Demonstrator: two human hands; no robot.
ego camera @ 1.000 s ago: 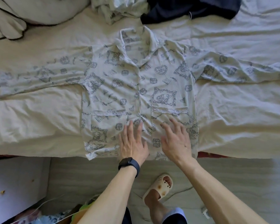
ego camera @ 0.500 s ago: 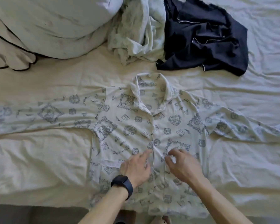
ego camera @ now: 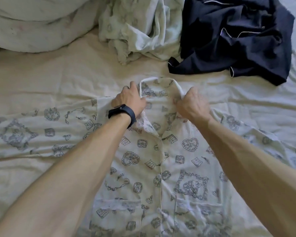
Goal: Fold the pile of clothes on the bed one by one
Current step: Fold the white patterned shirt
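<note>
Head view: a pale cotton button-front pyjama shirt [ego camera: 161, 168] printed with grey hearts and frames lies front-up, sleeves spread, on the cream bed sheet [ego camera: 58, 79]. Left hand [ego camera: 128, 100], above a black wristband [ego camera: 121, 113], and right hand [ego camera: 191, 104] each curl round one side of its collar [ego camera: 159, 89], likely squaring the neckline before folding. Beyond wait a crumpled pale garment [ego camera: 135, 28] and a navy piped garment [ego camera: 237, 40]. No writing is legible.
</note>
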